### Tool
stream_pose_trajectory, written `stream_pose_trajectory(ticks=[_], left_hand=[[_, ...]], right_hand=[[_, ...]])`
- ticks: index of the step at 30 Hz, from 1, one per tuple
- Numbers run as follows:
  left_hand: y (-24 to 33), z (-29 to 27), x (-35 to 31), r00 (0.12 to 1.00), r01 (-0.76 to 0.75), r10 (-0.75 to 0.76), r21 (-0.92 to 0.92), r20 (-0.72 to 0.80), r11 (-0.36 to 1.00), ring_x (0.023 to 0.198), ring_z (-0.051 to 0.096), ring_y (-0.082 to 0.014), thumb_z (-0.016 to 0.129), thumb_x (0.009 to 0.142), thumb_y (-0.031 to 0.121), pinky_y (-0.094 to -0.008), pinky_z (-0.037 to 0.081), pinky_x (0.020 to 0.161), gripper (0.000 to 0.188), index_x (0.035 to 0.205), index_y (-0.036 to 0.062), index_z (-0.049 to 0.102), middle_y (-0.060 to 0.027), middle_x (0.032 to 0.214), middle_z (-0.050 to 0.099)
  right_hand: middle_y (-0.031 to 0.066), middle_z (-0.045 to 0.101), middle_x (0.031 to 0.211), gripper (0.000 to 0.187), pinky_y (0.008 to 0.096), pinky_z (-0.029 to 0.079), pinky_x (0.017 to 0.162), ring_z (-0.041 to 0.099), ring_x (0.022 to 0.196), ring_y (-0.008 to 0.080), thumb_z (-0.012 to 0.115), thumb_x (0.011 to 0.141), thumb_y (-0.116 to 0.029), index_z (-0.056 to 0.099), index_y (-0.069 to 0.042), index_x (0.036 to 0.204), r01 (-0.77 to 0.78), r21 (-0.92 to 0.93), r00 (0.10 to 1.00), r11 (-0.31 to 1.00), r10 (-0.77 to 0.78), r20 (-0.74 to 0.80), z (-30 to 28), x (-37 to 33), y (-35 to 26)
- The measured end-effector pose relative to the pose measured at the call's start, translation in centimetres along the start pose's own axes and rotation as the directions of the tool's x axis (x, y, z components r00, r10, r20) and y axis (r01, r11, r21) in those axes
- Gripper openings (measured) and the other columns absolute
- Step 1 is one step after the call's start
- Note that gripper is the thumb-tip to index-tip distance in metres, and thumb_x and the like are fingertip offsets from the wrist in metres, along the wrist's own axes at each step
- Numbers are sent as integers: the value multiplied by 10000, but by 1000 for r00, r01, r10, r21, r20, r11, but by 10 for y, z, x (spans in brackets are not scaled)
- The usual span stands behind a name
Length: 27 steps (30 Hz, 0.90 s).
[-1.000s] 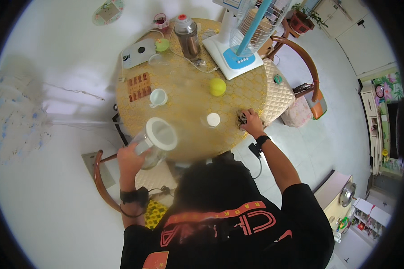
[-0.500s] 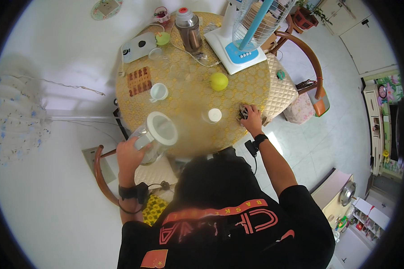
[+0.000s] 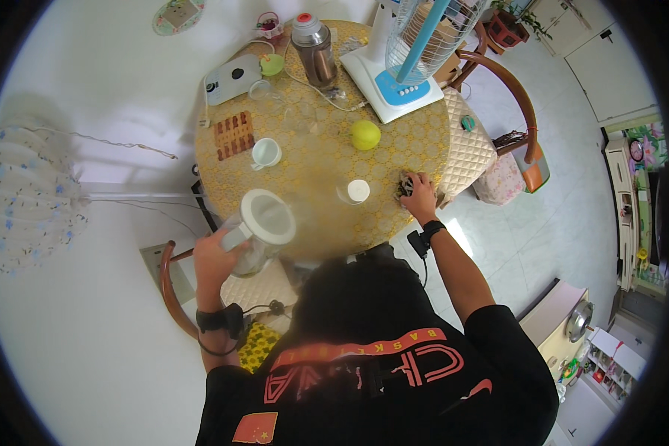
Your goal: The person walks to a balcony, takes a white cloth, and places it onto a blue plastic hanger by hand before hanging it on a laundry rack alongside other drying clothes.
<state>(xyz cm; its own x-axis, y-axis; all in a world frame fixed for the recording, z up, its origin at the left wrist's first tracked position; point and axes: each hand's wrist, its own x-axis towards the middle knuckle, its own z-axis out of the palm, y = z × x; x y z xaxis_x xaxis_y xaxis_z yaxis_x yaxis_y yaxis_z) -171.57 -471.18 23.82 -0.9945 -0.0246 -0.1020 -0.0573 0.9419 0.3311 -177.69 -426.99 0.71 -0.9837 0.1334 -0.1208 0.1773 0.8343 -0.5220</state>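
Observation:
My left hand is closed round the handle of a clear glass pitcher with a white lid, held at the table's near left edge. By the right edge, the fingers of my right hand are curled over a small black-and-white bundle, perhaps a cloth; they hide much of it. Between the hands stands a small clear container with a white lid. A white cup is beyond the pitcher, and a yellow-green round fruit lies farther back on the table.
The round table has a yellow patterned cover. A brown slatted trivet, a white appliance, a steel thermos and a blue-and-white fan occupy its far side. A wooden chair with a quilted seat stands at the right.

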Motion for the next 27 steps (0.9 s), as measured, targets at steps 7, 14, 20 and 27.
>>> stream_pose_trajectory(ticks=[7, 14, 20, 27], left_hand=[[-53, 11, -13, 991, 103, -131, -411, -40, 906, 559, 536, -175, 790, 667, 187, -306, 430, 579, 284, 829, -10, 665, -126, 617, 597], [-117, 46, -18, 955, 32, -197, -583, -221, 811, 590, 498, -91, 783, 714, 173, -260, 414, 569, 254, 836, -18, 668, -1, 676, 608], [-142, 86, 14, 738, -37, -524, -800, -426, 599, 660, 555, -107, 737, 777, 159, -277, 452, 602, 288, 957, -46, 642, -60, 806, 656], [-105, 71, 100, 683, 28, -645, -870, -343, 492, 711, 573, -123, 689, 851, 225, -280, 463, 612, 328, 1024, -36, 592, -70, 844, 647]], right_hand=[[131, 382, 1377, 738, 462, 423, 943, 409, 1128, 436, 763, 569, -195, 496, -158, 1256, 34, -123, 997, 992, -42, -58, 9, -13, -9], [139, 341, 1412, 842, 496, 398, 972, 365, 1176, 463, 804, 560, -244, 432, -174, 1312, 20, -119, 998, 993, -12, 60, 9, -7, -4], [156, 352, 1399, 843, 501, 368, 1002, 358, 1197, 474, 808, 559, -222, 431, -167, 1312, 20, -132, 999, 991, -13, 53, 16, -6, 2], [184, 392, 1348, 850, 470, 327, 1017, 397, 1203, 400, 817, 546, -218, 438, -122, 1302, 37, -152, 999, 988, -34, 19, 15, -5, -1]])
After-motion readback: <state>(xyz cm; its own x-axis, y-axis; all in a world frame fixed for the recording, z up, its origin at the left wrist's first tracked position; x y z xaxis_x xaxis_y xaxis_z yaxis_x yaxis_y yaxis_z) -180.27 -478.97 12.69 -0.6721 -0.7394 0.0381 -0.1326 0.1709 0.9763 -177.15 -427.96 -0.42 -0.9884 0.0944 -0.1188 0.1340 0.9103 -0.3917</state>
